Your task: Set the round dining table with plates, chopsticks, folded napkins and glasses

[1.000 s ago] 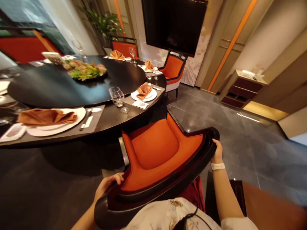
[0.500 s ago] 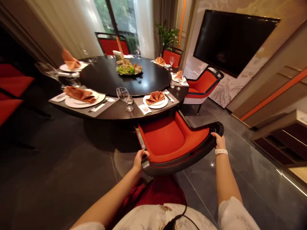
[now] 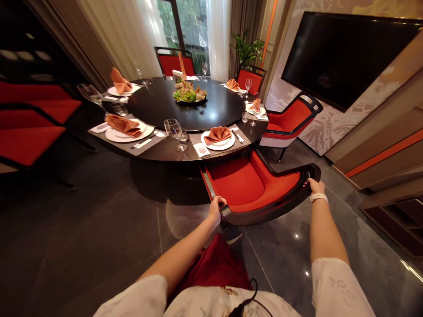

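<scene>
A red-upholstered armchair with a dark frame stands in front of me, its seat front under the edge of the round dining table. Around the left end of its backrest, my left hand is closed. My right hand, with a white band on the wrist, grips the right end of the same backrest. Straight beyond the chair, a white plate carries a fan-folded orange napkin. Some of the fingers are hidden behind the chair frame.
Stemmed glasses stand between two place settings. A dark turntable bears a plant centrepiece. Another red armchair stands to the right, and more red chairs are at the left. A cabinet lies at the lower right.
The chair sits a little farther from my body and nearer the table, with both hands still on its backrest. My arms reach out further, and the view has shifted slightly left.
</scene>
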Demonstrator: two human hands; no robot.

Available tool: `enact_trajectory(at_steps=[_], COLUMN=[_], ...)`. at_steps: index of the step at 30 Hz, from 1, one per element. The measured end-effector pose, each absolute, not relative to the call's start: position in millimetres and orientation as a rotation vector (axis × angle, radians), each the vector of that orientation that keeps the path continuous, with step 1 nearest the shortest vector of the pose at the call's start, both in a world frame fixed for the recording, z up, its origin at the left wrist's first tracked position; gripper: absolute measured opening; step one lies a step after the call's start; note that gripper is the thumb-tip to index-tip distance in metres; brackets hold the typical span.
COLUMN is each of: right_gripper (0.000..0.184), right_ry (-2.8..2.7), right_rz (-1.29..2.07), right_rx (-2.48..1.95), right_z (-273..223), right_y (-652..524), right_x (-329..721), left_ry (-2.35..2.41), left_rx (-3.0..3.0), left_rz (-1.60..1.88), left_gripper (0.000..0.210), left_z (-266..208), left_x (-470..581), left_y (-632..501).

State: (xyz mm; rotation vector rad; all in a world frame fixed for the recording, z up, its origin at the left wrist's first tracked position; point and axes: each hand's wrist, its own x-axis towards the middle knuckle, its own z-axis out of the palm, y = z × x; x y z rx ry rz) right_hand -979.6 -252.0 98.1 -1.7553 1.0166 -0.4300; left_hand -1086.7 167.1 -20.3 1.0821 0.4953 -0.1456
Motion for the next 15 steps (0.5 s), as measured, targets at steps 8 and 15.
enact_trajectory(at_steps=[8,15], right_gripper=[0.016,0.031], right_ry=[1.042,0.762], right_rz=[-0.374,-0.386], right_rx=[-1.923,-1.597], right_z=[110.5,86.8], right_y=[-268.3,-234.1], right_x=[-999.9,-1063.6], left_ry=[0.492,0.357], left_rx=[1.172,1.340], left_rz=[-0.132,-0.290], left_gripper=[0.040,0.031], left_z=[-12.7,8.1], left_x=[-1116.8,-1121.0], left_y=[158.9,190.2])
